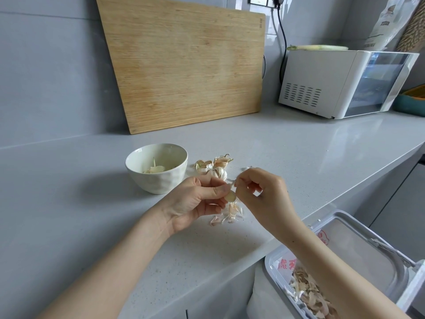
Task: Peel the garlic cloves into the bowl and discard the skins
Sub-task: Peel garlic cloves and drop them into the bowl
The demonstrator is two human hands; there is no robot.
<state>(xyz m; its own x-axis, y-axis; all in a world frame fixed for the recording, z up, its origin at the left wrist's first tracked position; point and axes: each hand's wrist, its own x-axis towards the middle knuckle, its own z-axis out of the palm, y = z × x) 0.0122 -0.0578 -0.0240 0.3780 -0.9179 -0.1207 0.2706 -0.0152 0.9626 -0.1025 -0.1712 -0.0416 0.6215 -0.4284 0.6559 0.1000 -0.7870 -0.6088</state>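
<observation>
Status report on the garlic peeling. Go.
Left hand grips pale garlic clove; right hand pinches its papery skin. White ceramic bowl holds peeled cloves. Nothing in the way.

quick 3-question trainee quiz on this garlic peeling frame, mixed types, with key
1. True or false: the bowl already holds peeled cloves.
2. Which hand holds the garlic clove? A) left hand B) right hand C) neither
3. Fill in: discarded skins lie in the ___ below the counter edge.

Key: 1 true; 2 A, while the right hand pulls a strip of skin; 3 bin.
</observation>
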